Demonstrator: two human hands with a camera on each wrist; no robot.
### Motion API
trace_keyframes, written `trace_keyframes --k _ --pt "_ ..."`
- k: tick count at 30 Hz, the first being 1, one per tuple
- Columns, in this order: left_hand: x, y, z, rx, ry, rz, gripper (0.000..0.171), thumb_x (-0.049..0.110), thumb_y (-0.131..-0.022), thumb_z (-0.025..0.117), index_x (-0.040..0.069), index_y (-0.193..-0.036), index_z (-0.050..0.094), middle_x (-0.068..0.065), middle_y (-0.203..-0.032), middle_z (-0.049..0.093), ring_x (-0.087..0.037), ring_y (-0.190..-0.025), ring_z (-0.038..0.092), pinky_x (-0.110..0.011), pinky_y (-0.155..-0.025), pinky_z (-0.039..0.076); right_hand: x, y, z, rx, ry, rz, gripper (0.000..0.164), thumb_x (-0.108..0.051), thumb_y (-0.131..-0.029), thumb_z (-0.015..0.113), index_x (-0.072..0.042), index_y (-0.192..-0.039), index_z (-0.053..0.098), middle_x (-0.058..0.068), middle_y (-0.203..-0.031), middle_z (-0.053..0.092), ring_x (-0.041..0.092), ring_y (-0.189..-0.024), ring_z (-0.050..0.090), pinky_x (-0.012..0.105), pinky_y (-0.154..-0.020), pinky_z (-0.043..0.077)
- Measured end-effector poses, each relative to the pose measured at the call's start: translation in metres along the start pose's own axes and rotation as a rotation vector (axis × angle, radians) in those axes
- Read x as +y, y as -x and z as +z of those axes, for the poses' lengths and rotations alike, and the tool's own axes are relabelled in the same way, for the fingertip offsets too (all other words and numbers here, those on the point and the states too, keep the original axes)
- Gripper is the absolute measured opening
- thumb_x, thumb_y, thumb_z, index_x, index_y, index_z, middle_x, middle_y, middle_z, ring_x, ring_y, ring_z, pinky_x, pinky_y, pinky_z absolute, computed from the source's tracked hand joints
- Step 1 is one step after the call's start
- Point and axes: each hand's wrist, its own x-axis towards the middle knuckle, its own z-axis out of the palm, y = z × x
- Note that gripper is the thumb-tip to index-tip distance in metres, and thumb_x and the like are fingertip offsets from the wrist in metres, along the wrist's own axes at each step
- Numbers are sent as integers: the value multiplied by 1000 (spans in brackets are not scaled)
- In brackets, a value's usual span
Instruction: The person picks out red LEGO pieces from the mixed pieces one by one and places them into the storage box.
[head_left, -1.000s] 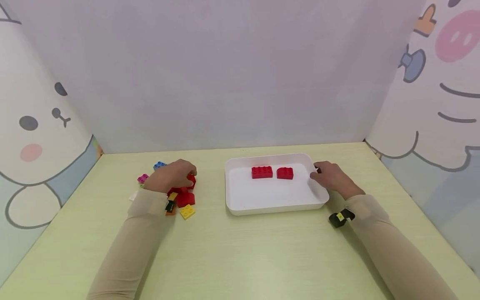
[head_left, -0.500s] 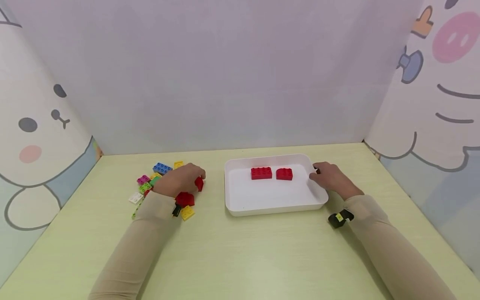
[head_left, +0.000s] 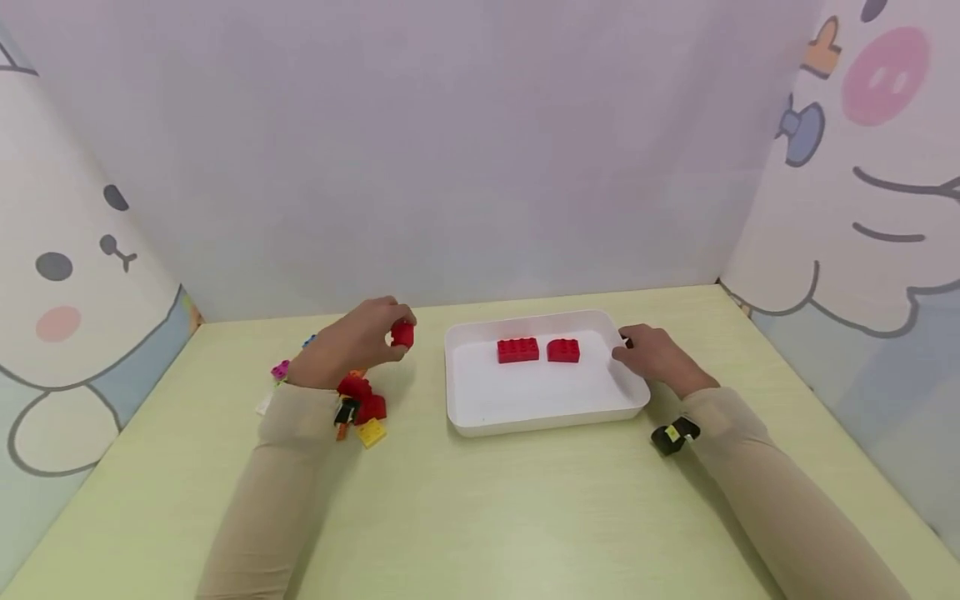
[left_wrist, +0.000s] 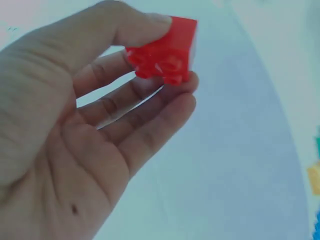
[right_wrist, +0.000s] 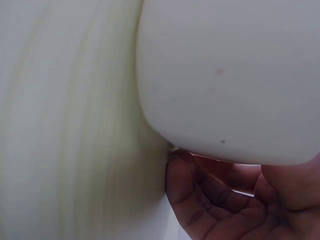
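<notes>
My left hand [head_left: 351,343] pinches a red toy building brick [head_left: 402,335] between thumb and fingertips, raised beside the brick pile. In the left wrist view the brick [left_wrist: 175,45] shows its round studs facing the palm. My right hand [head_left: 663,360] grips the right side of a white tray [head_left: 517,398]; in the right wrist view its curled fingers [right_wrist: 182,185] lie against the tray's outer wall. Inside the tray sit two red bricks, a longer one [head_left: 517,350] and a shorter one with a rounded end [head_left: 563,350].
Below the left hand lies a loose pile with red bricks [head_left: 371,408], a yellow brick [head_left: 371,432] and a magenta brick [head_left: 280,370]; hand and sleeve hide part of it. A pale wall [head_left: 480,167] closes off the table's back, with cartoon-printed panels at both sides.
My left hand has lifted from the pile with a red brick, moving up and slightly right. The right hand keeps its place at the tray. The head view has shifted slightly.
</notes>
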Motion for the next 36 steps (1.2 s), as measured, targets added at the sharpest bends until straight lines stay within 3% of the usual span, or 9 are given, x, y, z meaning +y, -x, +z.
trace_keyframes --k 4,9,14,23,36 --pt "12 -5 -8 42 41 19 42 20 -81 70 11 -120 57 -4 -109 52 -19 -94 50 -26 -71 50 -2 1 0 0 1 2 46 -22 -93 44 7 -129 42 27 -119 52 34 -100 52 47 -83 45" --pt "21 -15 -10 37 31 11 45 24 -84 67 11 -126 54 -2 -109 54 -16 -93 50 -24 -73 49 -3 1 0 2 -7 4 46 -22 -93 44 7 -128 43 27 -119 52 33 -99 52 46 -82 46" --pt "21 -17 -13 63 20 38 39 24 -84 68 11 -119 58 0 -102 60 -17 -93 51 -26 -76 48 -3 2 -1 8 -4 4 45 -22 -93 44 7 -128 43 26 -118 53 33 -99 52 45 -82 46" --pt "22 -19 -15 134 68 104 40 21 -82 71 11 -118 59 0 -105 59 -15 -91 52 -25 -77 48 0 1 1 7 -16 10 46 -22 -94 45 7 -129 43 26 -118 52 33 -98 53 45 -80 46" --pt "80 -53 -18 150 171 195 34 20 -82 71 14 -114 62 4 -101 60 -12 -90 54 -18 -74 46 -2 3 -2 19 -17 -5 40 -21 -93 46 5 -123 48 22 -109 56 29 -88 53 41 -74 46"
